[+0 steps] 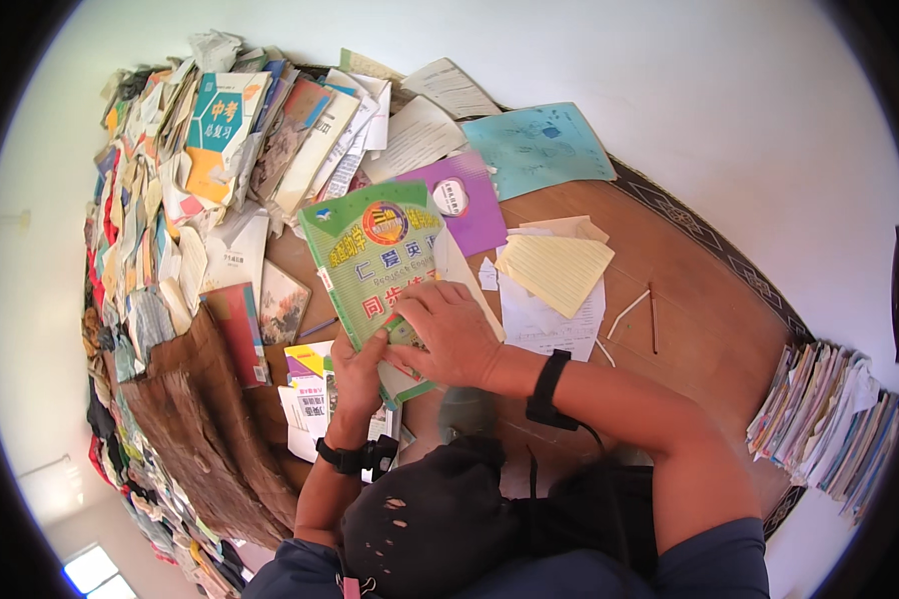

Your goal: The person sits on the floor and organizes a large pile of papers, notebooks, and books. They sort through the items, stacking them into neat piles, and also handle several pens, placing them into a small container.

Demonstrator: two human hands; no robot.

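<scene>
A green and yellow paperback workbook (389, 247) is tilted in front of me. My left hand (361, 368) grips its lower left edge, with the thumb on the cover. My right hand (446, 326) rests across the lower part of the cover, its fingers bent over the book; what they press on is partly hidden. A purple booklet (476, 202) lies just beyond the workbook. Below my left hand are white, yellow and purple books (307, 404). To the right of the workbook lie a lined yellowish sheet (558, 269) and printed white paper (543, 329).
A large heap of books and papers (172, 172) rises at the left, beside brown crumpled sacking (202, 427). A blue sheet (543, 146) lies near the wall. Thin sticks (652, 318) lie on the brown floor (712, 299). Stacked books (816, 412) stand at the far right.
</scene>
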